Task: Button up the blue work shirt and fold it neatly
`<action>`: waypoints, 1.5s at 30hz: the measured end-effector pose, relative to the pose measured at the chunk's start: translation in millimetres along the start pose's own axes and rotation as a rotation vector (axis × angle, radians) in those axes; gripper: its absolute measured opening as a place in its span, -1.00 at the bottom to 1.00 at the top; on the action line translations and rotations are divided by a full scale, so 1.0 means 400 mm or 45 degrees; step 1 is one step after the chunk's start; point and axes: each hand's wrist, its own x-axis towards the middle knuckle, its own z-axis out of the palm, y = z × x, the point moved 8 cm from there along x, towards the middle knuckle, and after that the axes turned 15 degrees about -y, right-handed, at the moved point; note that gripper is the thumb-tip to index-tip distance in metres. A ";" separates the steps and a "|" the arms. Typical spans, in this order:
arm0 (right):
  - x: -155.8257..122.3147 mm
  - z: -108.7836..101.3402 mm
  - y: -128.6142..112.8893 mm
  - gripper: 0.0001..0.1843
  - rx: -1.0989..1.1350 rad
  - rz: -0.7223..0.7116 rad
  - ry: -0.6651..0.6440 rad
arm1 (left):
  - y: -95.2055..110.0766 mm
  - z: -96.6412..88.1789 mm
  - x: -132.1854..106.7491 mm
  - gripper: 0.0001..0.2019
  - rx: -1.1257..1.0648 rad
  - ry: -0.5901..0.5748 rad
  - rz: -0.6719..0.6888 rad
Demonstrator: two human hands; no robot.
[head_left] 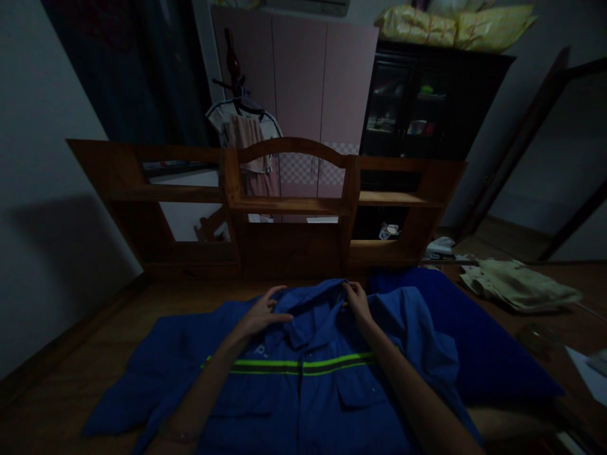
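A blue work jacket with yellow-green stripes lies front side up on a wooden surface, its sleeves out to both sides. At the left side of its collar is my left hand, thumb and fingers spread apart around the cloth edge without closing on it. My right hand pinches the right side of the collar near its top. A chest pocket flap shows below the stripe on the right. The room is dim, so fine folds are hard to make out.
Behind the jacket stands a wooden shelf headboard. A dark blue flat pad lies to the right, partly under the jacket. Further right are folded pale cloth and a glass bowl-like object. A white wall borders the left.
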 end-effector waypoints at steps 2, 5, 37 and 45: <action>0.001 0.003 -0.002 -0.55 -0.002 -0.005 -0.002 | 0.019 0.001 0.004 -0.35 0.328 0.068 0.072; -0.002 0.012 -0.014 -0.55 0.005 -0.042 -0.053 | 0.044 -0.011 0.003 -0.65 0.758 0.277 0.162; -0.015 0.039 -0.021 -0.61 0.297 0.051 -0.141 | -0.076 -0.076 0.011 -0.59 -0.445 0.314 -0.060; -0.195 0.050 -0.344 -0.59 -0.129 -0.559 -0.058 | -0.074 -0.003 0.030 -0.56 -1.138 0.096 -0.070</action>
